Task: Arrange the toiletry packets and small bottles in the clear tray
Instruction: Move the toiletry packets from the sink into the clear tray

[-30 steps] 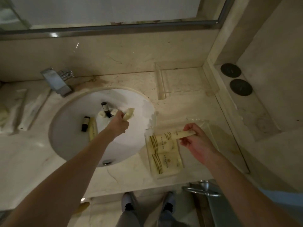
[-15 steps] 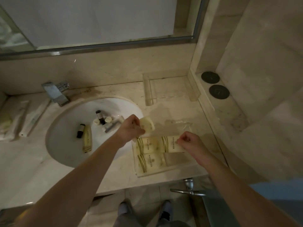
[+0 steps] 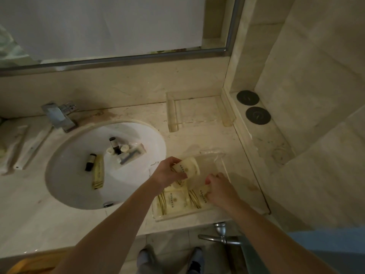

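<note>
The clear tray [image 3: 221, 161] sits on the marble counter right of the sink [image 3: 65, 186]. My left hand [image 3: 167, 173] holds a cream packet [image 3: 189, 166] over the tray's left part. My right hand [image 3: 219, 187] pinches the end of another cream packet [image 3: 199, 196] lying in the tray, beside a flat packet [image 3: 172, 201]. In the sink lie a long cream packet [image 3: 98, 174], two dark small bottles [image 3: 90, 162] [image 3: 114, 144], small white caps [image 3: 124, 148] and a clear wrapped item [image 3: 131, 154].
A chrome tap [image 3: 59, 116] stands behind the sink. White wrapped items [image 3: 23, 147] lie on the counter at left. A second clear stand [image 3: 197, 113] sits at the back right. Two dark round discs [image 3: 252, 106] lie on the right ledge. A chrome handle [image 3: 219, 235] juts out below the counter.
My left hand carried a cream packet from the sink to above the tray. My right hand set its packet down into the tray and still pinches its end.
</note>
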A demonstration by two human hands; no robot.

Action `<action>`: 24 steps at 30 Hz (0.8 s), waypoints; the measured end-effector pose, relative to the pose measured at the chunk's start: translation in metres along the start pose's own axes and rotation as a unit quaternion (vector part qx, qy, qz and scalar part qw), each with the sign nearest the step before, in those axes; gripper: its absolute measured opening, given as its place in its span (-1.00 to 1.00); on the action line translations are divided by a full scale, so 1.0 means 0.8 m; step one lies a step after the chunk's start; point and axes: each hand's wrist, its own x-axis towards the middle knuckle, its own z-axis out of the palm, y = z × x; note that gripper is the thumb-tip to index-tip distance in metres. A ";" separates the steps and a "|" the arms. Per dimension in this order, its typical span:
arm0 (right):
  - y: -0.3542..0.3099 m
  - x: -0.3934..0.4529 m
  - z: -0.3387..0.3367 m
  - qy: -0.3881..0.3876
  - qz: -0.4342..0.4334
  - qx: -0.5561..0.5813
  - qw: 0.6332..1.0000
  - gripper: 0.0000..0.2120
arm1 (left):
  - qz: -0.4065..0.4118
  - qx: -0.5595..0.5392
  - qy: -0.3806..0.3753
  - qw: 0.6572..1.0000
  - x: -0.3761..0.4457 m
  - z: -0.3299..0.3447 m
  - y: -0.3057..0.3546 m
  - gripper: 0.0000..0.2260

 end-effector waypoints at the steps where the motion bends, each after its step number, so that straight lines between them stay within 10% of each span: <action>1: -0.003 0.000 -0.002 0.017 -0.006 -0.028 0.999 -0.63 | 0.000 -0.003 -0.001 1.000 0.001 0.001 -0.001 -0.61; 4: -0.011 0.005 -0.007 0.117 -0.044 -0.013 0.992 -0.67 | -0.001 -0.037 -0.008 0.999 0.004 0.006 -0.004 -0.69; 9: -0.034 0.022 -0.021 0.065 0.043 0.370 0.926 -0.80 | -0.012 -0.077 -0.034 0.996 0.011 0.018 -0.003 -0.71; 16: -0.013 0.033 -0.025 0.097 0.075 0.394 0.911 -0.84 | -0.076 -0.182 -0.079 0.977 0.011 0.014 -0.006 -0.58; 24: -0.008 0.031 -0.022 0.176 0.022 0.210 0.961 -0.77 | -0.042 -0.049 -0.013 0.998 0.022 0.010 -0.003 -0.62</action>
